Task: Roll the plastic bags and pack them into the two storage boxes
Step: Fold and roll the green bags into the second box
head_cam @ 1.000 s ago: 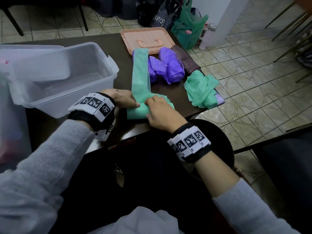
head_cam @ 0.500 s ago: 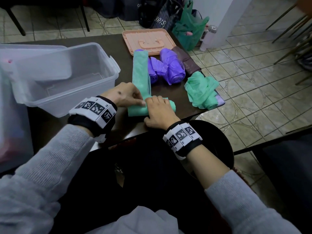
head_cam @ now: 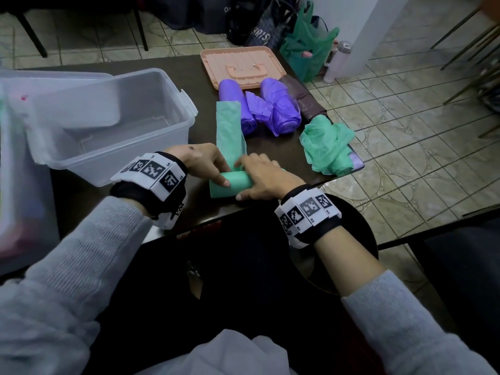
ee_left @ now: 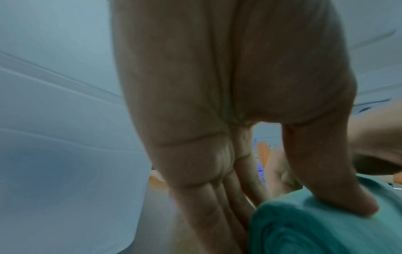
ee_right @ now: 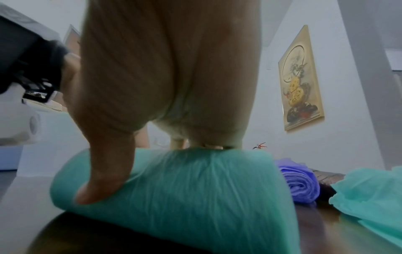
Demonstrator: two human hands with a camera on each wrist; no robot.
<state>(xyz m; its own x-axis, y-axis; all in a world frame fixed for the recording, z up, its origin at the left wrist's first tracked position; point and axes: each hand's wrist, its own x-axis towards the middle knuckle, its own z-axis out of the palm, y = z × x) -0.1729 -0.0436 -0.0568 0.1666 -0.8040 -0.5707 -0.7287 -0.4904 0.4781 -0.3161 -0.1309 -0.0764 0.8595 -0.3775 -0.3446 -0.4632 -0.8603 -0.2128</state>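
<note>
1. Green bag [head_cam: 228, 147] at frame centre is partly rolled; our left hand [head_cam: 201, 162] and right hand [head_cam: 266, 177] curl round its roll.
2. Clear box [head_cam: 173, 104], upper left, holds no bags we can see; purple rolls [head_cam: 281, 112] and loose green bag [head_cam: 327, 144] wait.

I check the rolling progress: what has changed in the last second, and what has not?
Both hands, left hand and right hand, kept gripping the green bag and rolled it away from the person; the roll is thicker, the flat strip shorter. Purple rolls, crumpled green bag and box stayed put.

Thin crinkly green plastic bag [head_cam: 230, 169]; translucent smooth plastic box [head_cam: 113, 125]; glossy dark table [head_cam: 273, 147].
</note>
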